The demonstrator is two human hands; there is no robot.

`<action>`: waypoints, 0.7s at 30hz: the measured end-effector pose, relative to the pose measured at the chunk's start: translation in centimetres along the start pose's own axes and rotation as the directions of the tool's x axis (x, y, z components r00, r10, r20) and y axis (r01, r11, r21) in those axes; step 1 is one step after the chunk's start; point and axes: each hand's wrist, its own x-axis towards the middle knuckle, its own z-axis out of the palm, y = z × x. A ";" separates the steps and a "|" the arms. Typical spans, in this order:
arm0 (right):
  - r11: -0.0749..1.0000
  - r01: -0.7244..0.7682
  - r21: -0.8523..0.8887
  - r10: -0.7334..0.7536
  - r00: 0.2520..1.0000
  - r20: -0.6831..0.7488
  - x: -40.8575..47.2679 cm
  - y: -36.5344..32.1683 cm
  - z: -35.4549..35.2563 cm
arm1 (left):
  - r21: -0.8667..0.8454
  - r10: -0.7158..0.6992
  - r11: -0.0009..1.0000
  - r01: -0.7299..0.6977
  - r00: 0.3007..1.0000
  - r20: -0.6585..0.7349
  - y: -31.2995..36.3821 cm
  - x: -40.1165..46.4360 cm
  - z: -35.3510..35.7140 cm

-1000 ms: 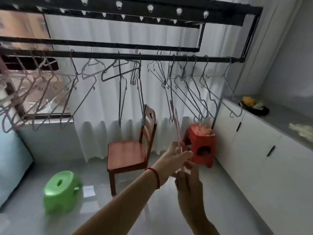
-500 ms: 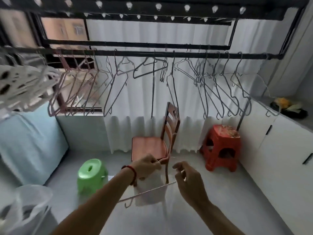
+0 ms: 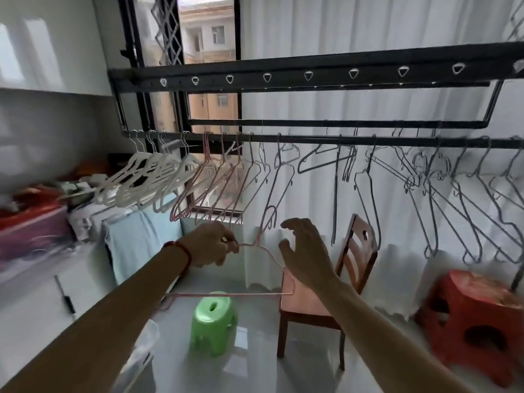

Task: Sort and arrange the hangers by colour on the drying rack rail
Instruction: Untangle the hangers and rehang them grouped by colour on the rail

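White plastic hangers [image 3: 141,177] and pink ones [image 3: 215,180] hang grouped on the black rail [image 3: 312,139]; my left hand [image 3: 211,245] grips another thin pink wire hanger [image 3: 256,245], my right hand [image 3: 304,251] open beside it, grey wire hangers [image 3: 453,199] unsorted.

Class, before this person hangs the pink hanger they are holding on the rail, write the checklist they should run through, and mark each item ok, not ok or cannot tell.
1. Hanger gripped: left hand holds the pink hanger at its shoulder. Ok.
2. Right hand ready to help: open beside the hanger, not gripping. Ok.
3. Hook pointing up toward the rail: ok.
4. Matching group found: pink hangers hang between the white hangers and the grey hangers. Ok.
5. Free rail space next to the pink group: cannot tell.
6. Hook on the rail: not ok, it is below it.
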 end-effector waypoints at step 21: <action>0.996 0.049 0.075 -0.038 0.989 -0.143 10.1 9.7 -8.9 | -0.445 -0.115 0.895 -0.022 0.953 -0.280 17.3 20.6 -0.7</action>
